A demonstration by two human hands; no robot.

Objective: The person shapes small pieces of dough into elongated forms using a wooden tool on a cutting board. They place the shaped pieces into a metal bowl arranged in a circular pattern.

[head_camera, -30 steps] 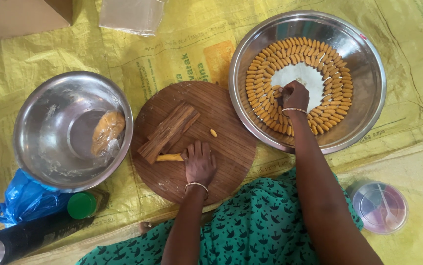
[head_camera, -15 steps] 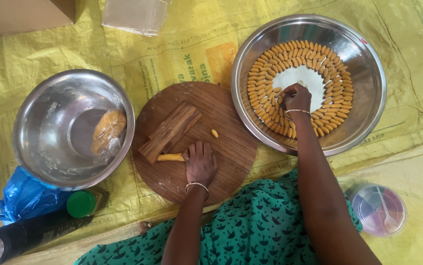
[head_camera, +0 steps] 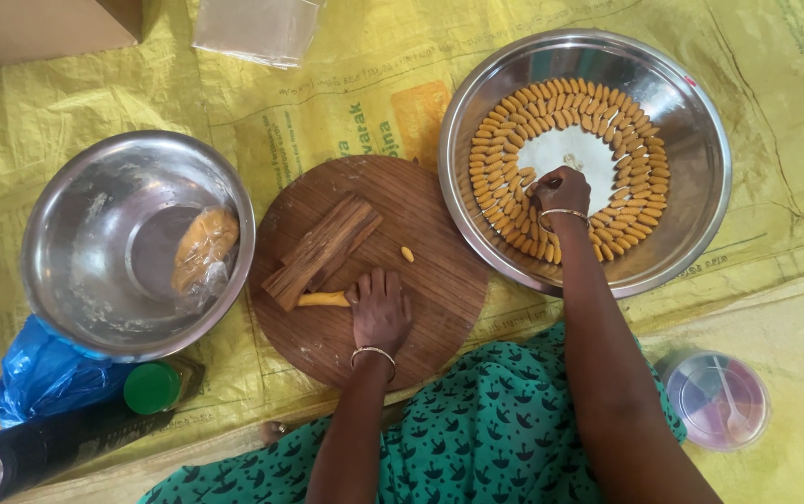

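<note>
My left hand point(head_camera: 380, 310) rests flat on a round wooden board point(head_camera: 421, 215), its fingertips touching a short roll of yellow dough point(head_camera: 322, 300). A ridged wooden block point(head_camera: 322, 250) lies on the board beside the roll, and a small dough piece point(head_camera: 407, 254) sits apart to the right. My right hand point(head_camera: 561, 194) reaches into a wide steel tray point(head_camera: 691, 224), fingers pinched down among rings of several small shaped yellow pieces point(head_camera: 626, 121). Whether it holds a piece is hidden.
A steel bowl point(head_camera: 75, 224) at left holds a lump of dough in plastic wrap point(head_camera: 202, 245). Below it lie a blue bag point(head_camera: 33, 378), a green-capped bottle point(head_camera: 152, 387) and a dark flask point(head_camera: 10, 457). A lidded plastic tub point(head_camera: 718, 399) sits at right. Yellow sacking covers the floor.
My right hand has shifted slightly within the tray's ring of pieces. My left hand stays on the board by the dough roll.
</note>
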